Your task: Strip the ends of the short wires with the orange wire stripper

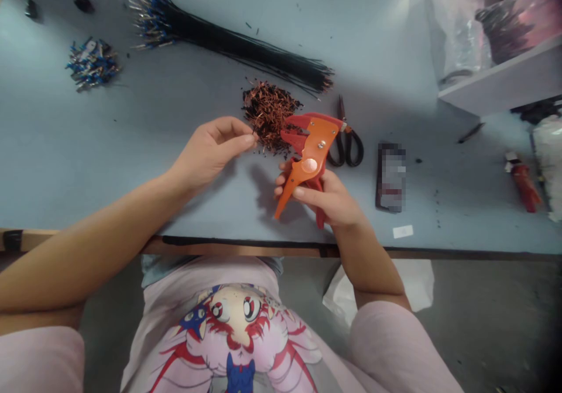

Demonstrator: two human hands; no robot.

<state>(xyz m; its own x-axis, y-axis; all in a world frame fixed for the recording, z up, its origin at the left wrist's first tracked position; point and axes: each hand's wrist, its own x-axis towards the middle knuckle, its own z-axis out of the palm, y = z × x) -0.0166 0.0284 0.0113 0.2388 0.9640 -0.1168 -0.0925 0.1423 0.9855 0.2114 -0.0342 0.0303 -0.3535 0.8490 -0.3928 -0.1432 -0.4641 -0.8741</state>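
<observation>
Wire stripper (307, 159) sits gripped in the right hand (333, 200), its mouth tipped toward the copper scrap pile (268, 115), handy for dropping trimmings; left hand (211, 150), fingers pinched together, hovers just left of that pile, scissors (346, 141) just right.

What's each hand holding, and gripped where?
Right hand grips the orange wire stripper by its handles, jaws toward the copper scrap pile. Left hand pinches something thin at the fingertips; too small to identify.
</observation>
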